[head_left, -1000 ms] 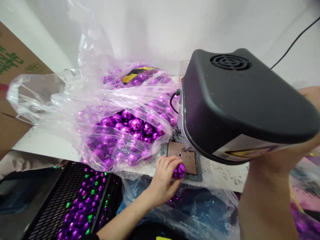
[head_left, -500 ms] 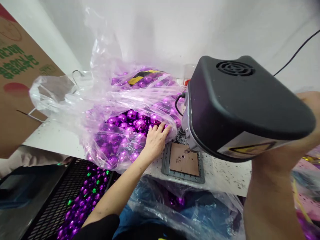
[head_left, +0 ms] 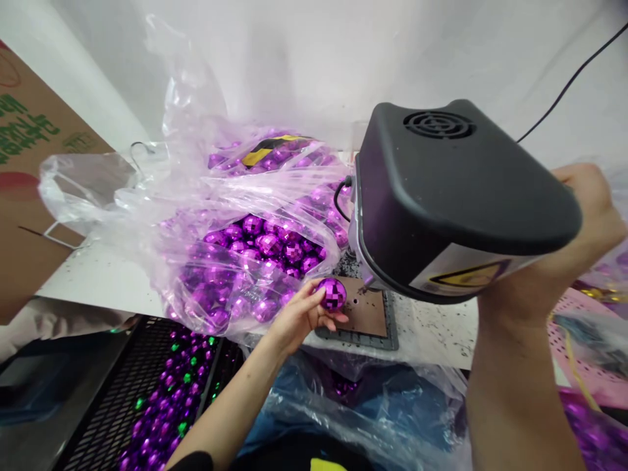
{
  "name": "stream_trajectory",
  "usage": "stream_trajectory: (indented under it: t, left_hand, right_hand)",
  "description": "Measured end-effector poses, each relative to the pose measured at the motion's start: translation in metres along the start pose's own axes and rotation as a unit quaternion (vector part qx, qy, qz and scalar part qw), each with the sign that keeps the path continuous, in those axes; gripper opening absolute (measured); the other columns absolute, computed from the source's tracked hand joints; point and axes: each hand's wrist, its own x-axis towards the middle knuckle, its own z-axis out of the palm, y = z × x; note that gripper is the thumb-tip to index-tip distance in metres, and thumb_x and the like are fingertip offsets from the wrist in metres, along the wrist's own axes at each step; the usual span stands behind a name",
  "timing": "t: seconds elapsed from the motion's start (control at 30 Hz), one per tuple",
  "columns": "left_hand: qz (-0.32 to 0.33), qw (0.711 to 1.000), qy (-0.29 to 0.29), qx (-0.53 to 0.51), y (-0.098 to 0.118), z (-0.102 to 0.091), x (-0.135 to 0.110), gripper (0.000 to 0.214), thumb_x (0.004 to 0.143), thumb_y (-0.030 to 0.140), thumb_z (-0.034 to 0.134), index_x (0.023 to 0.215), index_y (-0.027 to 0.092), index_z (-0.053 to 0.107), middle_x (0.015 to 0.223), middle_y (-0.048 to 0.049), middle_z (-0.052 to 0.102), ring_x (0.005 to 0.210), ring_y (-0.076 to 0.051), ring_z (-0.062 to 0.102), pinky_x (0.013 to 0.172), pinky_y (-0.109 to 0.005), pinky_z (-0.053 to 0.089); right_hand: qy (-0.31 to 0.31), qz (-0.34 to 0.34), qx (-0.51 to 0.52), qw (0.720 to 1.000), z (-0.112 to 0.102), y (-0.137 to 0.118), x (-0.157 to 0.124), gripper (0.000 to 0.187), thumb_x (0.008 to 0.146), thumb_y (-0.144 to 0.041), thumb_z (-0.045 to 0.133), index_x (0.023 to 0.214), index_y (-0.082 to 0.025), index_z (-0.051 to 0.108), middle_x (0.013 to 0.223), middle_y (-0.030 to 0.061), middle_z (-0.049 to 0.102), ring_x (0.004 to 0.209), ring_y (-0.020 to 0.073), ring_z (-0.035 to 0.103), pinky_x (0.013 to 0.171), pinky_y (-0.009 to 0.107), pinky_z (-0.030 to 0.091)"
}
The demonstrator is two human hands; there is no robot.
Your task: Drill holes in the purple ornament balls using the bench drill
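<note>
My left hand [head_left: 299, 317] pinches a purple mirror-faceted ball [head_left: 332, 294] between thumb and fingers. The ball hangs over the left side of a brown square board [head_left: 370, 320] with a small hole, which lies on a grey base plate [head_left: 390, 340]. Just left of it, an open clear plastic bag [head_left: 206, 190] holds many similar purple balls [head_left: 269, 245]. A bench drill-like machine with a black housing [head_left: 471, 190] stands above the board's right side. My right hand [head_left: 591, 203] is curled behind the housing; what its fingers grip is hidden.
Black shavings litter the white table [head_left: 436, 327]. A black mesh crate [head_left: 105, 392] with purple and green beads stands lower left, near another person's sleeve [head_left: 59, 324]. A cardboard box [head_left: 44, 216] is at left, a pink basket [head_left: 583, 353] at right. Plastic sheeting [head_left: 373, 405] covers my lap.
My left hand has left the bag's opening with one purple ball and turned palm up, moving down and slightly right to the board. My right hand stays behind the machine.
</note>
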Motion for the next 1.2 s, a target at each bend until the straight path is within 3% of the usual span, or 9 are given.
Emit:
stream_trajectory:
  t: [0.13,0.3,0.4,0.53,0.7,0.8,0.97,1.2]
  left_hand:
    - [0.003,0.998,-0.007,-0.064,-0.011,0.004,0.013,0.045,0.089,0.053,0.070,0.120,0.022,0.062,0.093,-0.0031,0.068,0.068,-0.012,0.066,0.054,-0.020,0.048]
    - [0.023,0.999,0.023,-0.011,-0.011,0.007,0.022,0.051,0.080,0.041,0.083,0.122,0.019,0.064,0.113,-0.0075,0.069,0.094,-0.018,0.068,0.076,-0.028,0.058]
    - [0.098,0.991,0.059,0.072,-0.021,0.007,0.030,0.052,0.078,0.041,0.084,0.121,0.020,0.064,0.114,-0.0069,0.071,0.105,-0.022,0.067,0.088,-0.034,0.056]
    - [0.171,0.952,0.109,0.229,-0.040,0.008,0.039,0.045,0.086,0.041,0.076,0.125,0.022,0.066,0.112,-0.0062,0.072,0.103,-0.023,0.066,0.096,-0.038,0.052]
    - [0.228,0.881,0.145,0.388,-0.054,0.009,0.041,0.039,0.089,0.037,0.074,0.125,0.023,0.068,0.113,-0.0070,0.072,0.108,-0.026,0.063,0.099,-0.043,0.048]
    - [0.268,0.845,0.135,0.442,-0.053,0.009,0.039,0.040,0.090,0.037,0.074,0.127,0.022,0.066,0.113,-0.0072,0.071,0.107,-0.026,0.063,0.098,-0.043,0.048]
    - [0.316,0.804,0.069,0.499,-0.051,0.010,0.036,0.046,0.091,0.038,0.072,0.132,0.021,0.060,0.129,-0.0115,0.066,0.122,-0.029,0.058,0.107,-0.046,0.044]
    - [0.315,0.810,0.045,0.493,-0.059,0.009,0.040,0.050,0.094,0.037,0.068,0.138,0.020,0.050,0.135,-0.0132,0.063,0.127,-0.029,0.058,0.115,-0.052,0.040]
  right_hand:
    - [-0.007,-0.010,-0.017,1.000,-0.001,0.000,-0.001,0.040,0.094,-0.044,0.053,0.080,-0.007,0.059,0.069,-0.0015,0.049,0.066,0.0003,0.041,0.063,0.018,0.029]
    - [-0.011,-0.010,-0.017,1.000,-0.001,-0.001,-0.002,0.043,0.096,-0.048,0.052,0.082,-0.008,0.059,0.071,-0.0019,0.054,0.065,0.0003,0.042,0.063,0.017,0.031]
    - [-0.015,-0.008,-0.008,1.000,-0.001,-0.002,-0.002,0.047,0.097,-0.052,0.049,0.084,-0.008,0.059,0.075,-0.0015,0.057,0.067,0.0003,0.045,0.064,0.017,0.034]
    - [-0.021,-0.010,-0.005,1.000,-0.002,-0.002,-0.002,0.045,0.097,-0.051,0.051,0.084,-0.008,0.059,0.074,-0.0018,0.054,0.068,0.0002,0.042,0.064,0.017,0.033]
    - [-0.026,-0.019,-0.005,0.999,-0.004,-0.003,-0.002,0.047,0.098,-0.052,0.049,0.084,-0.007,0.056,0.070,-0.0031,0.046,0.067,-0.0011,0.035,0.064,0.015,0.031]
    - [-0.032,-0.023,-0.003,0.999,-0.004,-0.004,-0.001,0.045,0.098,-0.049,0.049,0.084,-0.007,0.056,0.068,-0.0035,0.044,0.066,-0.0016,0.034,0.063,0.014,0.029]
    - [-0.031,-0.020,0.004,0.999,-0.003,-0.004,-0.002,0.044,0.098,-0.048,0.050,0.084,-0.007,0.056,0.069,-0.0031,0.045,0.066,-0.0014,0.035,0.064,0.015,0.029]
    - [-0.027,-0.019,-0.005,0.999,-0.004,-0.001,-0.004,0.049,0.098,-0.054,0.048,0.087,-0.007,0.059,0.075,-0.0014,0.052,0.069,-0.0006,0.041,0.066,0.016,0.033]
